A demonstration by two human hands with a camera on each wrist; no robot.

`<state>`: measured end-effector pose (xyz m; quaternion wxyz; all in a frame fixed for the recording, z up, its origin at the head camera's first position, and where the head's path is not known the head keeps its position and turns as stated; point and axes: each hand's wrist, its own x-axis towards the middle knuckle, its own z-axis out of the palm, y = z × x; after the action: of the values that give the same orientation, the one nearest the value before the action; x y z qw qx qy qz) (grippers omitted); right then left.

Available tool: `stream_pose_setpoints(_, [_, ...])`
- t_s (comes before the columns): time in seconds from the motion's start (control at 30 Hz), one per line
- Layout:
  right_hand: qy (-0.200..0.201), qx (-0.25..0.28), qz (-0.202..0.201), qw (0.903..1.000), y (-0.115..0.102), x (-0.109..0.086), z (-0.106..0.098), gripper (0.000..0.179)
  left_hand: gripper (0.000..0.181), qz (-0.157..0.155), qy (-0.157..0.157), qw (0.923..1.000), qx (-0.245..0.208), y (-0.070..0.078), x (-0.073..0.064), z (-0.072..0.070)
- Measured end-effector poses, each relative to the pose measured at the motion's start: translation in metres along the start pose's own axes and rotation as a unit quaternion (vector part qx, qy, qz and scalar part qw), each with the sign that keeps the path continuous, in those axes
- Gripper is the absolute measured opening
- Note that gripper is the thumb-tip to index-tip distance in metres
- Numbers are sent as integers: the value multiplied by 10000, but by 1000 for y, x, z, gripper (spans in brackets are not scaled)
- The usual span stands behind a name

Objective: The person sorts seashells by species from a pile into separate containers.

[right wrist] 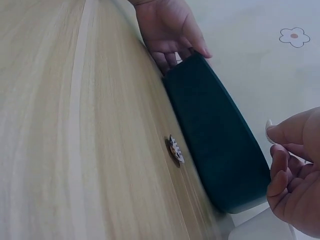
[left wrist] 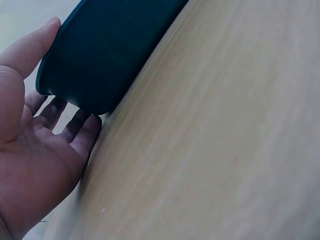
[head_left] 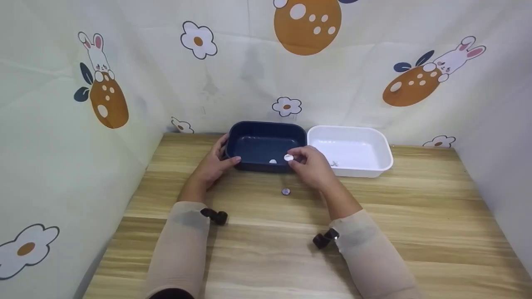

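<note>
A dark blue rectangular box (head_left: 266, 145) stands at the back of the table. My left hand (head_left: 212, 166) holds its left end, thumb over the front rim and fingers round the side. Above the front right corner of this box, my right hand (head_left: 311, 166) pinches a small white round disc (head_left: 288, 157) between thumb and fingertips. Inside the box, near the front wall, lies another small white piece (head_left: 272, 161). A small round purplish piece (head_left: 286, 191) with a ridged, shiny edge (right wrist: 175, 150) lies on the table in front of the box.
Right beside the dark box stands a white rectangular box (head_left: 361, 172), with small pale bits (head_left: 334, 163) near its front left, partly hidden by my right hand. A patterned cloth (head_left: 249, 83) hangs behind the wooden table (head_left: 257, 249) and along its sides.
</note>
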<state>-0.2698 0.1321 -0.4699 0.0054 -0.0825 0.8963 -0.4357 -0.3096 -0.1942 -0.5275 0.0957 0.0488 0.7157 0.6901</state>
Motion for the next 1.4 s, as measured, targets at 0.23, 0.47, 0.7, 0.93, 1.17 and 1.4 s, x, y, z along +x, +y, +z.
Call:
stream_pose_setpoints(0.23, [117, 106, -40, 9999, 1, 1, 1, 31, 101, -50, 55, 9999, 96, 1, 0, 0])
stream_pose_setpoints(0.47, [51, 1, -111, 9999, 2, -1, 2, 30, 96, -62, 70, 9999, 119, 2, 0, 0])
stream_pose_setpoints(0.7, [-202, -169, -342, 9991, 0, -9, 5, 27, 97, -51, 36, 10000, 58, 2, 0, 0])
stream_pose_setpoints(0.93, [-498, -136, -391, 9979, 3, -21, 3, 28, 100, 3, 36, 10000, 31, 1, -1, 0])
stream_pose_setpoints(1.17, [-779, -26, -323, 9964, 12, -30, 2, 26, 99, -55, 55, 10000, 60, 1, 0, 0])
stream_pose_setpoints(1.4, [-1164, 43, -474, 9921, 21, -30, 7, 28, 99, -96, 73, 9998, 162, 2, 1, 0])
